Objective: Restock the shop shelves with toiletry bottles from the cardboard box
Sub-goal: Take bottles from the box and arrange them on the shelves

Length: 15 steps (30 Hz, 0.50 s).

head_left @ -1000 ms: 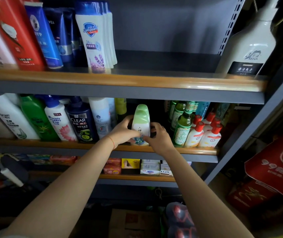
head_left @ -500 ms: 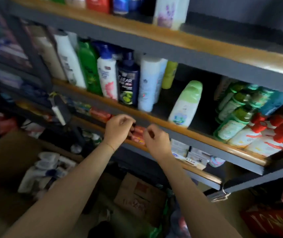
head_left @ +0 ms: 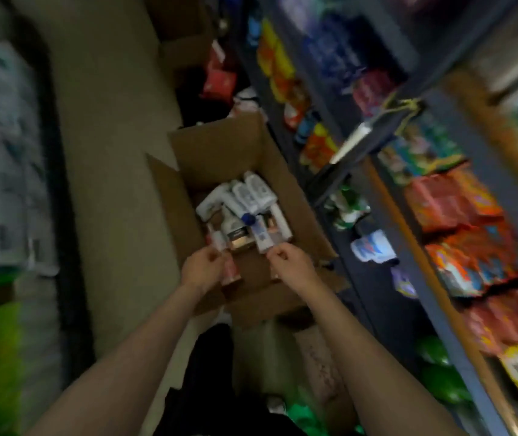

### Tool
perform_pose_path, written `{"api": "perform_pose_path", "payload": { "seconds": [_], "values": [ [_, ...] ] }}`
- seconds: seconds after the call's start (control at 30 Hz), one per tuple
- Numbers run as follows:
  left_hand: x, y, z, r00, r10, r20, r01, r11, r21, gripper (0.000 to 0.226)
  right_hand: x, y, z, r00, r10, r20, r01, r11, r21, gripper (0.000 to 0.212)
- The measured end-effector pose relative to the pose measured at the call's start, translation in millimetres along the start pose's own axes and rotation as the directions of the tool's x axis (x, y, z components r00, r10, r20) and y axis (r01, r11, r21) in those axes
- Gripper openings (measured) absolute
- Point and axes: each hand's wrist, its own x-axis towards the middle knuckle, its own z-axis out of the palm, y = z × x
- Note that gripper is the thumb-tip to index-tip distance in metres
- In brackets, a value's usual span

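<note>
An open brown cardboard box [head_left: 220,146], flaps splayed, sits on the floor beside the shelves [head_left: 433,278]. Inside lie smooth white plastic toiletry bottles [head_left: 245,196], jumbled. Both hands hover over its near end: left hand [head_left: 202,269] and right hand [head_left: 292,262], fingers loosely curled; blur hides whether they grasp anything

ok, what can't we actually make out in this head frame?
- Bottles in the cardboard box: labels unreadable, motion blur.
- Left hand and right hand: fingers curled over the box, but blur hides whether they hold anything.
- Box floor near the hands: hidden by the hands.
- Shelves at right: goods smeared into colour patches, cut off by the frame edge.
</note>
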Motion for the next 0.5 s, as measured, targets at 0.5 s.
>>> {"api": "perform_pose_path", "payload": {
  "seconds": [0.5],
  "values": [
    [136.6,-121.7,24.3,0.884,0.467,-0.037,-0.34,0.694,0.634,0.058,215.0,48.3,185.6,0.863,0.406,0.3,-0.425,0.905,-0.001,0.045]
  ]
}}
